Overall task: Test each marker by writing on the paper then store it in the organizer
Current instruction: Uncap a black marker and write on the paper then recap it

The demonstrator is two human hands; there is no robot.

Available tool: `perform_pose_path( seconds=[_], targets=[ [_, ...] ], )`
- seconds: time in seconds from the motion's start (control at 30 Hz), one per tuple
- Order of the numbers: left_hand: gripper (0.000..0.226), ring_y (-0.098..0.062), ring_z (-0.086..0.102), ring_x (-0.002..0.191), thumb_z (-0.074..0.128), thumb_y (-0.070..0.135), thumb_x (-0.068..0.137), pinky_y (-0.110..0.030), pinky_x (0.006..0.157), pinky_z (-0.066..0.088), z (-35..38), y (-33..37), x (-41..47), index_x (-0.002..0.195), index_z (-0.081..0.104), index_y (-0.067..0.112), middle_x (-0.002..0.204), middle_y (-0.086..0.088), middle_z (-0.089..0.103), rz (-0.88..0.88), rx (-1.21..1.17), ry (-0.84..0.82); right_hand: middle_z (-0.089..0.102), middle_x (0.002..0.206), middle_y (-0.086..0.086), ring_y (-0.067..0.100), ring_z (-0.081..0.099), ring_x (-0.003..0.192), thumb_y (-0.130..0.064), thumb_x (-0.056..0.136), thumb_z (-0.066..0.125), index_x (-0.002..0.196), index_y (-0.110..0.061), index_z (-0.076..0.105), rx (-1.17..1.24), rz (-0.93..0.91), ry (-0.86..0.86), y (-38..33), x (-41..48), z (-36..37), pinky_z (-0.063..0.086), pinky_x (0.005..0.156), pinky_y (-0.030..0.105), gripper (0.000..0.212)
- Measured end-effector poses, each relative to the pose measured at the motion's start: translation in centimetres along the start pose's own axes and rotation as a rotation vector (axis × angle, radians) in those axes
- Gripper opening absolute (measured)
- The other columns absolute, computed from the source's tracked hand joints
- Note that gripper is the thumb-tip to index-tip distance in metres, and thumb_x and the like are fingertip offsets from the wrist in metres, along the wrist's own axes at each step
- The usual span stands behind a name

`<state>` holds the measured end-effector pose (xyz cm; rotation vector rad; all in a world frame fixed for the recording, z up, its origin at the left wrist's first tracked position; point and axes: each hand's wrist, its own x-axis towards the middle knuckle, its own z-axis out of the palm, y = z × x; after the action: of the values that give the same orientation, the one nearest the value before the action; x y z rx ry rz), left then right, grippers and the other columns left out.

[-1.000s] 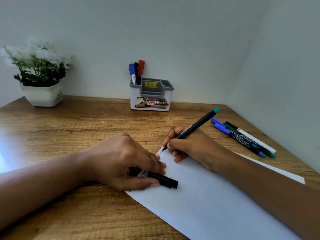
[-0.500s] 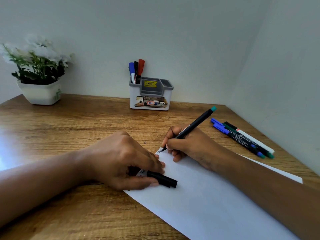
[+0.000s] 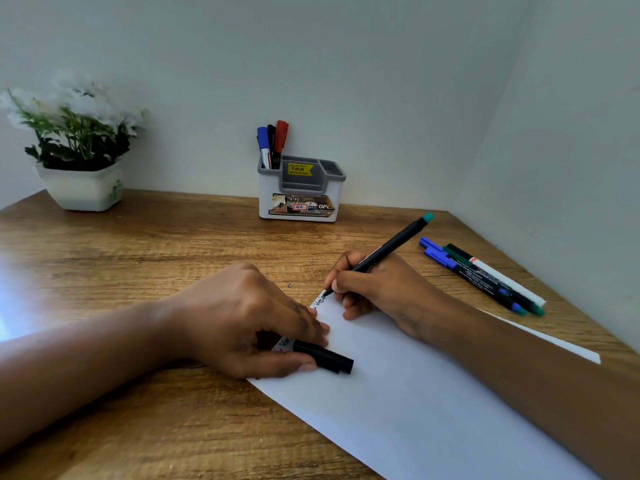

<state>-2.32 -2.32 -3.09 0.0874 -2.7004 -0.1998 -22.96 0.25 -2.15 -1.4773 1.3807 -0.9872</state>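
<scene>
I'm seeing a white-flowered plant (image 3: 74, 131) sitting in a white pot (image 3: 81, 189) at the far left of the desk (image 3: 138, 261), against the wall (image 3: 346, 81).

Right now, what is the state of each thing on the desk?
Paper: flat, some writing at its far corner.
Right hand: grips uncapped marker, tip on paper.
Left hand: holds black cap, rests on paper.
Organizer: upright, three markers in left compartment.
Spare markers: lying side by side, untouched.
Flower pot: upright.
</scene>
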Motion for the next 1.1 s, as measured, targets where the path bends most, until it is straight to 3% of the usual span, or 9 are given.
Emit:
perform_pose_path(
  seconds=[0.2,0.33,0.53,0.67,0.83,0.9,1.0,1.1],
  targets=[
    [0.024,0.001,0.065,0.104,0.07,0.031,0.088,-0.028,0.077,0.059,-0.1,0.1,0.1,0.105,0.074,0.016,0.109,0.007,0.072,-0.004,0.013,-0.004,0.06,0.059,0.003,0.005,0.056,0.049,-0.003,0.081,0.062,0.086,0.002,0.067,-0.039,-0.005,-0.007,0.0,-0.1,0.1,0.048,0.046,0.017,0.008],
    [0.024,0.001,0.065,0.103,0.07,0.032,0.088,-0.028,0.077,0.059,-0.1,0.2,0.2,0.107,0.073,0.017,0.11,0.008,0.072,-0.007,0.018,-0.006,0.057,0.053,0.0,0.006,0.053,0.047,-0.002,0.08,0.06,0.079,0.0,0.066,-0.043,-0.009,-0.005,0.0,-0.1,-0.1,0.048,0.045,0.019,0.006],
    [0.026,-0.002,0.069,0.096,0.067,0.033,0.089,-0.028,0.069,0.059,-0.2,0.2,0.1,0.108,0.073,0.016,0.106,0.008,0.073,-0.048,0.0,0.036,0.057,0.063,0.006,0.008,0.052,0.051,0.001,0.085,0.055,0.078,-0.004,0.064,0.317,0.02,0.028,-0.3,-0.1,-0.8,0.05,0.044,0.02,0.013],
    [0.026,0.0,0.07,0.084,0.066,0.033,0.087,-0.024,0.064,0.058,-0.4,-0.1,0.2,0.106,0.073,0.017,0.099,0.009,0.074,-0.188,-0.043,0.151,0.06,0.064,0.005,0.009,0.055,0.051,-0.002,0.087,0.055,0.08,-0.01,0.061,0.347,-0.003,-0.004,-0.6,-0.4,-0.9,0.052,0.047,0.023,0.012],
    [0.017,0.005,0.068,0.077,0.067,0.049,0.079,-0.007,0.064,0.05,-0.5,-0.4,0.4,0.092,0.071,0.039,0.087,0.025,0.072,-0.509,-0.167,0.368,0.055,0.056,0.002,0.011,0.049,0.046,-0.007,0.086,0.061,0.078,-0.013,0.057,0.246,-0.142,0.027,-1.8,-0.9,-1.9,0.048,0.044,0.025,0.011],
    [0.021,-0.001,0.069,0.072,0.065,0.05,0.072,-0.016,0.063,0.053,-0.4,-0.6,0.5,0.09,0.07,0.039,0.079,0.02,0.073,-0.597,-0.214,0.421,0.051,0.053,0.0,0.009,0.045,0.044,-0.005,0.083,0.064,0.077,-0.013,0.06,0.258,-0.175,0.073,-2.0,-0.9,-2.5,0.046,0.042,0.023,0.011],
    [0.03,-0.006,0.071,0.067,0.066,0.049,0.07,-0.034,0.069,0.059,-0.4,-0.6,0.6,0.091,0.073,0.028,0.076,0.011,0.074,-0.641,-0.302,0.463,0.057,0.06,0.002,0.009,0.054,0.05,-0.004,0.085,0.061,0.081,-0.011,0.068,0.356,-0.187,0.081,-2.1,-0.8,-2.9,0.05,0.043,0.022,0.01],
    [0.029,-0.009,0.072,0.064,0.065,0.045,0.071,-0.036,0.07,0.059,-0.4,-0.7,0.6,0.092,0.072,0.026,0.078,0.011,0.075,-0.672,-0.35,0.472,0.063,0.064,0.008,0.013,0.06,0.052,-0.01,0.093,0.048,0.082,-0.007,0.072,0.421,-0.165,0.034,-2.1,-0.9,-2.9,0.052,0.044,0.023,0.027]
  ],
)
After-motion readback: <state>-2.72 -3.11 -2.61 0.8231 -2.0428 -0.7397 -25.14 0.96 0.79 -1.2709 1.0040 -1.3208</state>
